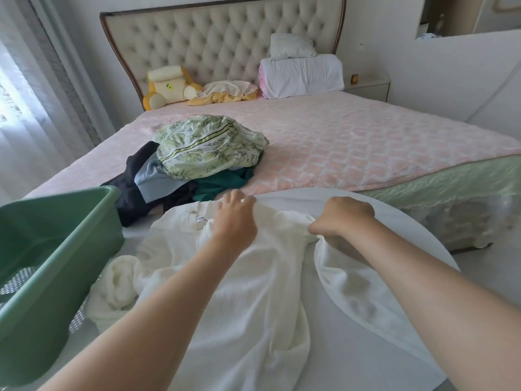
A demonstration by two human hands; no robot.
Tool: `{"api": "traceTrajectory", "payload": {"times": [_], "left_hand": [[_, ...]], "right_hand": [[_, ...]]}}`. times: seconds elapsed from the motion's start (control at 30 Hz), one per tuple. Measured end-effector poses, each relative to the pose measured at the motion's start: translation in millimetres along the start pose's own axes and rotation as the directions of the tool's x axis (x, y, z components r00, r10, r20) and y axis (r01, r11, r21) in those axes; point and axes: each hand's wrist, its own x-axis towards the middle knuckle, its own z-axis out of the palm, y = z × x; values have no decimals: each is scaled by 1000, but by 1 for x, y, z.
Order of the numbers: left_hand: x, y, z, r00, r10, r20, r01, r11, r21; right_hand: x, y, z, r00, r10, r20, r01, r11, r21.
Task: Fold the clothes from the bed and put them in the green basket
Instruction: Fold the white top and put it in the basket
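Observation:
A white ribbed garment point(239, 292) lies spread over a white round table point(408, 232) in front of me. My left hand point(234, 218) pinches its upper edge near the collar, next to a small label. At the garment's right shoulder, my right hand point(341, 218) grips a bunched fold of the cloth. The green basket point(56, 238) stands at the left, touching the table, with nothing visible inside. Behind the table on the bed point(352, 142) sits a pile of clothes point(197, 159): a leaf-print piece on top, with dark, grey-blue and dark green ones under it.
A yellow plush toy point(166, 87), a small pillow point(228, 91) and stacked white bedding point(301, 69) rest against the tufted headboard. A curtain point(31, 103) hangs at the left. A nightstand point(366, 86) stands at the bed's far right.

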Motion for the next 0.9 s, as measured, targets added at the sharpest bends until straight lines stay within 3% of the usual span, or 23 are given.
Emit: {"api": "traceTrajectory", "payload": {"times": [0.07, 0.13, 0.2, 0.23, 0.27, 0.3, 0.37, 0.43, 0.5, 0.57, 0.6, 0.67, 0.73, 0.77, 0.83, 0.9], "left_hand": [[-8, 15, 6, 981, 194, 5, -193, 979, -66], [-17, 26, 14, 952, 199, 233, -193, 980, -52], [-22, 26, 21, 878, 116, 464, -113, 993, -35], [-22, 24, 22, 847, 108, 521, -104, 994, -38], [-23, 21, 22, 827, 123, 548, -115, 992, -49], [-24, 19, 21, 819, 148, 554, -137, 989, -61], [-26, 15, 18, 801, 207, 562, -184, 978, -97], [-31, 20, 14, 753, 259, 605, -212, 966, -149], [-33, 28, 6, 743, 277, 609, -140, 955, -263], [-28, 34, -2, 833, 234, 501, 33, 884, -467], [-24, 35, -5, 897, 183, 401, 58, 852, -520], [-15, 29, -9, 983, 57, 177, 33, 882, -469], [-5, 15, -6, 996, -23, 81, 52, 925, -377], [-1, 6, -3, 992, -39, 116, 76, 940, -333], [0, -10, 2, 949, -25, 314, 104, 966, -238], [-4, -23, 8, 880, -17, 475, 107, 981, -164]], "right_hand": [[-5, 0, -5, 1000, 2, 28, -4, 998, 63], [-5, 0, -6, 995, 62, 77, -82, 949, 303], [0, 0, -6, 977, 97, 191, -203, 705, 680], [6, 3, -6, 973, 119, 196, -228, 591, 773], [11, 7, -7, 975, 141, 169, -219, 551, 805], [13, 13, -9, 981, 154, 118, -189, 625, 757], [10, 28, -5, 985, 167, -36, -128, 862, 490], [5, 41, 3, 979, 155, -129, -130, 974, 183], [5, 43, 13, 980, 162, -113, -174, 979, -104], [8, 32, 18, 981, 109, -160, -152, 947, -283], [8, 25, 18, 974, 12, -227, -88, 942, -325], [12, 11, 22, 916, -253, -312, 164, 945, -282], [9, -6, 29, 845, -462, -268, 462, 884, -67], [6, -15, 33, 829, -524, -196, 547, 832, 87], [3, -30, 47, 826, -563, -9, 539, 786, 303], [6, -34, 62, 833, -530, 159, 490, 840, 231]]}}
